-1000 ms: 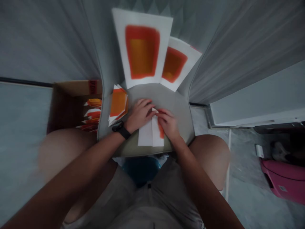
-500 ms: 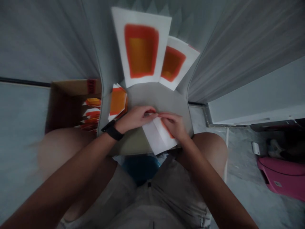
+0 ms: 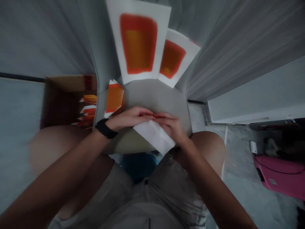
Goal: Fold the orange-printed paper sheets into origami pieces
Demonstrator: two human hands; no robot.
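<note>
A white paper sheet (image 3: 154,135) lies near the front edge of a grey padded chair seat (image 3: 154,97), folded over so that its plain side shows. My left hand (image 3: 133,117), with a black band at the wrist, pinches the sheet's upper edge. Opposite it, my right hand (image 3: 171,124) presses the same edge, and the fingertips of both hands almost meet there. Left of my hands rests a small stack of folded orange-and-white papers (image 3: 114,99). Two printed sheets with orange panels, a large one (image 3: 138,47) and a smaller one (image 3: 172,58), stand against the chair back.
An open cardboard box (image 3: 69,84) on the floor at the left holds several folded orange papers (image 3: 89,109). A blue container (image 3: 139,165) is below the seat between my knees. On the right floor lie a pink object (image 3: 281,175) and a small white item (image 3: 253,147).
The sheet has been folded further over, covering the orange print that showed near my right hand. My left hand has slid slightly left. The whole view has shifted a little.
</note>
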